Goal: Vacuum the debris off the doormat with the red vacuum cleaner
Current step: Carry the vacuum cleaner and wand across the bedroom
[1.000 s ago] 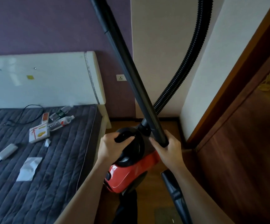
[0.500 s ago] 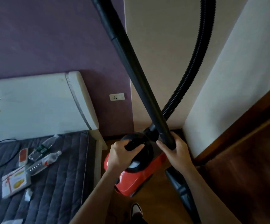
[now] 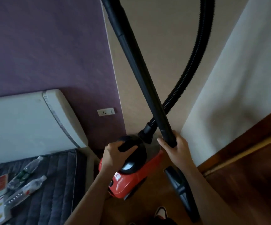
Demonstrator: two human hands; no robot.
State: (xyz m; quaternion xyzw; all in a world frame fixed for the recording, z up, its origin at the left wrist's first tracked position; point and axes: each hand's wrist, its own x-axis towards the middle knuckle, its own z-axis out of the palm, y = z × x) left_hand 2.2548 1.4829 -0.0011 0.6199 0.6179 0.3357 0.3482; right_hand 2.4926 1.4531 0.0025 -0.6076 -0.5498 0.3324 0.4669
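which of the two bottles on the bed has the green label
The upper bottle, lying closer to the white headboard. Its middle shows a dark green label; the lower bottle shows white with a red mark.

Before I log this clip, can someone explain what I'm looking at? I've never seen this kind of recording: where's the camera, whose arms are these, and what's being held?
There is no robot here. The single picture comes from a wide-angle camera worn on a person's head, looking down at their own bare arms. The left hand grips the black handle on top of a red vacuum cleaner. The right hand is closed around the lower end of its long black tube, which rises out of view at the top. A ribbed hose loops from the vacuum cleaner up behind the tube. To the left is a bed with plastic bottles and small boxes lying on it. No doormat shows in this picture.
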